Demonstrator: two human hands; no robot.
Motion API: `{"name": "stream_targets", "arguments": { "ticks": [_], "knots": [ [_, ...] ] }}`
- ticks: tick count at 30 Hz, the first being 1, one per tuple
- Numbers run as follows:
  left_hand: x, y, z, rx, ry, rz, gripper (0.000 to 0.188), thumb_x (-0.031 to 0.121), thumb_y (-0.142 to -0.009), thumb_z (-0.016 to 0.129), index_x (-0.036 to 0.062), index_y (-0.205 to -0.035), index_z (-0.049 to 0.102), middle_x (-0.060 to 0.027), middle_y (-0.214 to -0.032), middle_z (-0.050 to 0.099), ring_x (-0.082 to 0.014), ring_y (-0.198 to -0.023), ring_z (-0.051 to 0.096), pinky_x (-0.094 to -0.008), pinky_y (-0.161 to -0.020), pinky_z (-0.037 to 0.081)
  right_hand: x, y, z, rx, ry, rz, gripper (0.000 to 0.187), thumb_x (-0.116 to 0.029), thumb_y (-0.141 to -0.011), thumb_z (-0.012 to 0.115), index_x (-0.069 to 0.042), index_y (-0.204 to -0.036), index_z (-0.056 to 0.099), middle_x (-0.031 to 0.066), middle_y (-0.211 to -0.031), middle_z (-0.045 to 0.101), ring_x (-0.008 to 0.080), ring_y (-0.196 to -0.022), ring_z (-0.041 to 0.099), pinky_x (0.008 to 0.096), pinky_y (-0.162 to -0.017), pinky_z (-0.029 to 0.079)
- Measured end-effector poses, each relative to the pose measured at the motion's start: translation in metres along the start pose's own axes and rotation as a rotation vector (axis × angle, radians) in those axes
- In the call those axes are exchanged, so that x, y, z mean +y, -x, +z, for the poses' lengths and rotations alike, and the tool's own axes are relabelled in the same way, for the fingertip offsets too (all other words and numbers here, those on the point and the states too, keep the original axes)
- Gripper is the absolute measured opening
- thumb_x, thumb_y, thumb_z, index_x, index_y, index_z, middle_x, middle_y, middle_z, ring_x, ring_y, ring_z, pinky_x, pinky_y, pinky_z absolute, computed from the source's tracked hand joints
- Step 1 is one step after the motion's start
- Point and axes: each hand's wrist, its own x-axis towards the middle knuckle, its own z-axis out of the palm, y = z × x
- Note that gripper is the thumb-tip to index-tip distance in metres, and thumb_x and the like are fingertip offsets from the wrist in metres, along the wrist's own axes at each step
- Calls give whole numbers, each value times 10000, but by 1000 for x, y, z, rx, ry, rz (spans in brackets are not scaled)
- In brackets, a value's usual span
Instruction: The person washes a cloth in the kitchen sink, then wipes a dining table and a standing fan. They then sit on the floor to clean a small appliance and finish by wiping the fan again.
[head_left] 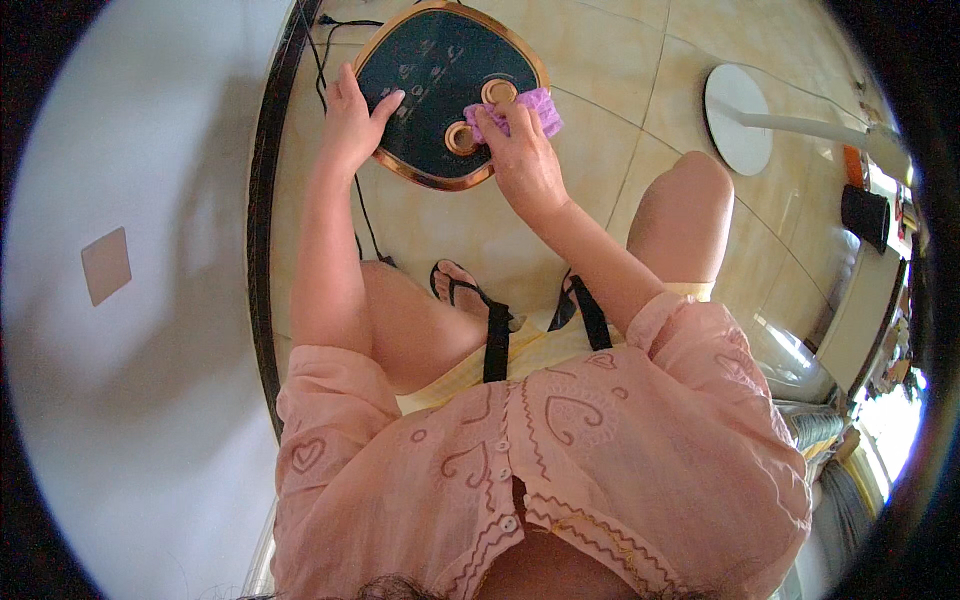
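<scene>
In front of me is an appliance with a rounded, dark glossy top [420,75] and a copper-coloured rim. Two round gold-ringed knobs or dials sit on it, the upper dial [499,92] and the lower dial [459,138]. My left hand [352,125] steadies the left edge, its thumb lying on the dark top and its fingers spread along the rim. Bunched under the fingers of my right hand [524,165] is a purple cloth [545,112], pressed against the right side of the top beside the dials. The appliance's underside is hidden.
Black cables [363,215] run along the tiled floor [590,60] by the wall [170,200] on my left. A white round base [738,115] with a pole stands to the right. Farther right is a dark box-like object [865,218] near a low cabinet.
</scene>
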Motion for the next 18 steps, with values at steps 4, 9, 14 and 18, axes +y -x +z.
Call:
{"name": "stream_targets", "arguments": {
  "ticks": [4,9,14,18],
  "knots": [
    [-1,2,-1,22,-24,24,810,404,-792,567,-35,-1307,122,-283,-1242,297,-390,-1109,410,-411,-908,392,10,22,-2,24,36,-84,397,-47,-757,498,-139,-1143,493,100,-1026,442,296,-939,471,372,-762,454],
    [-6,-1,1,42,-28,51,805,410,-791,565,-36,-1302,132,-273,-1253,297,-381,-1109,415,-411,-905,395,8,33,-16,-50,-17,-23,426,35,-709,488,-98,-1111,530,104,-1053,458,296,-980,465,358,-801,435],
    [-2,-3,-2,-1,-30,26,817,417,-780,575,-31,-1304,136,-266,-1247,312,-378,-1112,414,-406,-898,398,-9,-12,-12,-64,4,3,273,-91,-794,479,-77,-1063,518,107,-1052,470,301,-979,485,376,-740,459],
    [1,1,-2,47,-30,39,829,424,-774,580,-26,-1308,134,-264,-1243,322,-375,-1107,421,-400,-898,397,-4,-13,1,-1,-136,-66,325,-65,-773,472,-78,-1093,519,106,-1102,472,291,-982,490,367,-790,446]
  ]
}}
